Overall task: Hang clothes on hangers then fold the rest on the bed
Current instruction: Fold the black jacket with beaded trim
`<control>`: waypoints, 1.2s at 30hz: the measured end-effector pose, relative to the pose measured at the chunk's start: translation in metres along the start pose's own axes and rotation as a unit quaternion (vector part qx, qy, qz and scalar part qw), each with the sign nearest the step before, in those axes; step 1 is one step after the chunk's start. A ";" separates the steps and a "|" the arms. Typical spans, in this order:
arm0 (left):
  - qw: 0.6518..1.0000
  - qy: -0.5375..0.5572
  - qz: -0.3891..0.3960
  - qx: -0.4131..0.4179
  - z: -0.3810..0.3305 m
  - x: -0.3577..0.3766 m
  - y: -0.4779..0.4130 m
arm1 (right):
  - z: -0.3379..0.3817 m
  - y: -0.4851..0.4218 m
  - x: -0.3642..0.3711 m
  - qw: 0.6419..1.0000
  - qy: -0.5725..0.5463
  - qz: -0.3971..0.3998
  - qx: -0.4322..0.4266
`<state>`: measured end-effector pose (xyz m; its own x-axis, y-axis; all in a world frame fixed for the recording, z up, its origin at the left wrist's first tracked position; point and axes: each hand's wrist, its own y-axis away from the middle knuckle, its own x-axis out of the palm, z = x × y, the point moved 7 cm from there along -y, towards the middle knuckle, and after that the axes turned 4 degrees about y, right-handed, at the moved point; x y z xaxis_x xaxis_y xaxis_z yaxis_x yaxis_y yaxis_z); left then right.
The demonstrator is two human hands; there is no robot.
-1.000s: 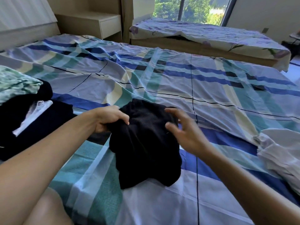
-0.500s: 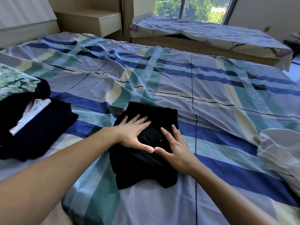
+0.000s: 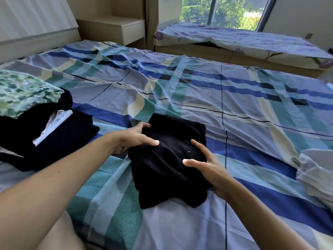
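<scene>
A folded black garment (image 3: 169,168) lies on the plaid bed sheet (image 3: 243,109) in front of me. My left hand (image 3: 131,139) holds its upper left edge, thumb lying across the top and fingers curled at the edge. At the garment's right edge is my right hand (image 3: 210,168), with thumb and index finger on top of the fabric and the other fingers hidden. The cloth wrinkles between the two hands.
A pile of folded dark clothes (image 3: 68,141) with a white piece (image 3: 52,127) on it sits at the left, beside a green patterned cloth (image 3: 23,91). A crumpled white garment (image 3: 317,175) lies at the right. Beyond stand a nightstand (image 3: 115,27) and a second bed (image 3: 252,40).
A second ago my hands laid the garment down, then pressed it flat with open palms. Now they have shifted outward to its left and right edges and hold it there.
</scene>
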<state>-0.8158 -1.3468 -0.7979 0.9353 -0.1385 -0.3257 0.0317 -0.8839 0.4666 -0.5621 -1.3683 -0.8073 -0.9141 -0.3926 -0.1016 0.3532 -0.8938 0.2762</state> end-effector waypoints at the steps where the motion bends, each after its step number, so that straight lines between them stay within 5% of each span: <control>1: 1.000 0.011 0.011 0.001 0.001 -0.002 0.002 | 0.000 0.001 0.002 1.000 -0.014 0.001 0.004; 8: 0.992 0.095 0.070 0.045 -0.010 0.007 0.021 | 0.013 0.002 0.000 0.999 0.007 -0.027 -0.019; 13: 0.976 0.186 0.020 0.111 -0.051 -0.028 0.044 | 0.076 -0.005 0.012 0.994 0.053 -0.013 -0.093; 19: 0.942 0.195 -0.160 0.223 -0.113 -0.146 0.134 | 0.208 -0.037 0.085 0.979 -0.003 0.078 -0.189; 26: 0.832 0.252 -0.397 0.294 -0.099 -0.274 0.256 | 0.359 -0.076 0.236 0.931 0.101 0.218 -0.276; 30: 0.801 0.247 -0.489 0.240 -0.024 -0.295 0.258 | 0.368 -0.116 0.314 0.901 0.257 0.177 -0.301; 34: 0.867 0.157 -0.469 0.061 0.058 -0.281 0.229 | 0.286 -0.131 0.377 0.822 0.473 0.180 -0.262; 36: 0.892 0.092 -0.442 -0.016 0.078 -0.282 0.234 | 0.249 -0.125 0.393 0.820 0.488 0.190 -0.232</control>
<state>-1.0991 -1.5495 -0.6608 0.5821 0.6843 -0.4391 0.7926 -0.5981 0.1184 -1.0152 -1.3573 -0.6439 -0.2062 -0.4458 -0.8710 0.8195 -0.5651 0.0953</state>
